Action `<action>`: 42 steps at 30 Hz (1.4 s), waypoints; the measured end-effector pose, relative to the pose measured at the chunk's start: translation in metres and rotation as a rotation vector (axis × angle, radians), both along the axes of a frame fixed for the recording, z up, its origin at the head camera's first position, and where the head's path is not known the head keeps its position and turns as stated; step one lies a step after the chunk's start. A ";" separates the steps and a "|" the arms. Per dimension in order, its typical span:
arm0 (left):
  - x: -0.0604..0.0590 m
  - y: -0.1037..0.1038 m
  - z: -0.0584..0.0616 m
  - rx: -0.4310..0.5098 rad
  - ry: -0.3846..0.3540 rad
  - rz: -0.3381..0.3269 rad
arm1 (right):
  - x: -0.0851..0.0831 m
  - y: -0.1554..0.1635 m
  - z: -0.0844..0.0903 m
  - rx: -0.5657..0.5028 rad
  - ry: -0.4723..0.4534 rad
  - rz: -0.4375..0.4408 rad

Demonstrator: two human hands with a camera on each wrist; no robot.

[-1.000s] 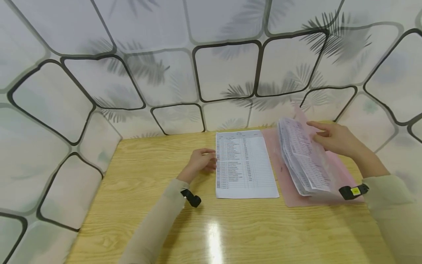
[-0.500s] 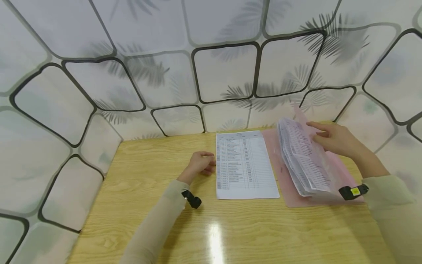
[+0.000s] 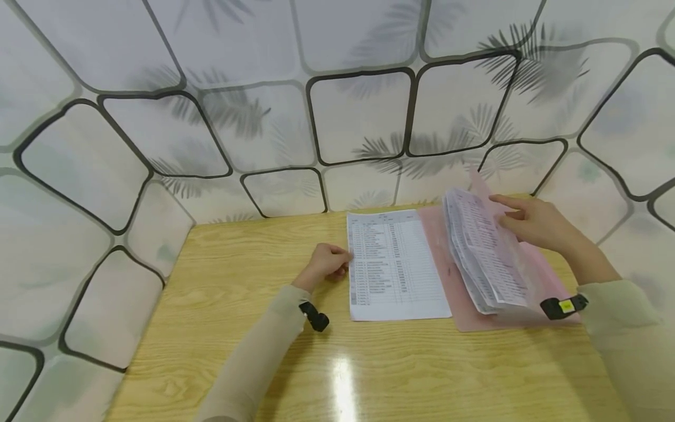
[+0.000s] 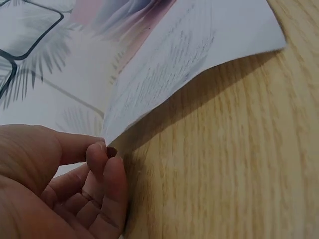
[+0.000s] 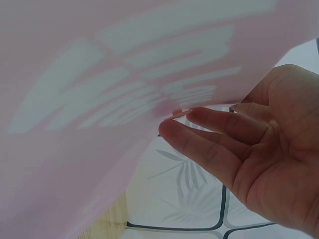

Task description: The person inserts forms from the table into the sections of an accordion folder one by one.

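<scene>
A printed sheet of paper (image 3: 395,266) with rows of text lies left of a pink folder (image 3: 448,281). My left hand (image 3: 328,262) pinches the sheet's left edge between thumb and fingertips; in the left wrist view that edge of the paper (image 4: 164,82) bows up from the table. My right hand (image 3: 538,221) holds up the folder's translucent pink cover by its edge. Several printed pages (image 3: 482,252) stand tilted with that cover. From beneath, the right wrist view shows the pink cover (image 5: 75,164) with the right hand's fingertips (image 5: 172,130) at its edge.
The wood-grain table (image 3: 221,328) runs up to a patterned wall covering (image 3: 274,129) at the back and both sides. Black wrist cameras (image 3: 315,316) sit on both wrists.
My left hand has moved slightly right, and its fingers have closed on the sheet's edge. The sheet has shifted a little to the right. The right hand holds nearly still.
</scene>
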State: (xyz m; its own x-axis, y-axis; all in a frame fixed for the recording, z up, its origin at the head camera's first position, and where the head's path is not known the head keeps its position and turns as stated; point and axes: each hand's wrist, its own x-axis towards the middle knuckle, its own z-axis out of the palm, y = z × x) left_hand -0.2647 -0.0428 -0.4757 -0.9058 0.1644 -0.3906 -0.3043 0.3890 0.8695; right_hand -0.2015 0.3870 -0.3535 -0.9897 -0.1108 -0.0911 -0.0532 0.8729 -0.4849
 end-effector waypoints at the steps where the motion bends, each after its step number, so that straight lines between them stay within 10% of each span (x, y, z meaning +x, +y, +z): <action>1: 0.000 0.001 0.000 -0.011 0.009 -0.004 | 0.000 0.000 0.000 -0.001 -0.001 -0.001; 12: 0.005 0.001 0.002 -0.067 0.098 0.007 | -0.001 0.000 -0.001 -0.016 0.004 0.004; 42: 0.011 -0.012 0.003 0.198 0.106 -0.024 | 0.000 0.000 0.001 -0.016 0.004 -0.006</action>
State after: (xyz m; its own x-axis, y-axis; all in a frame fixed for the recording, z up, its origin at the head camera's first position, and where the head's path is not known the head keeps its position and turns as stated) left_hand -0.2541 -0.0544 -0.4731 -0.9350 0.2503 -0.2511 -0.1996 0.2138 0.9563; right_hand -0.2011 0.3868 -0.3527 -0.9906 -0.1064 -0.0858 -0.0498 0.8654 -0.4986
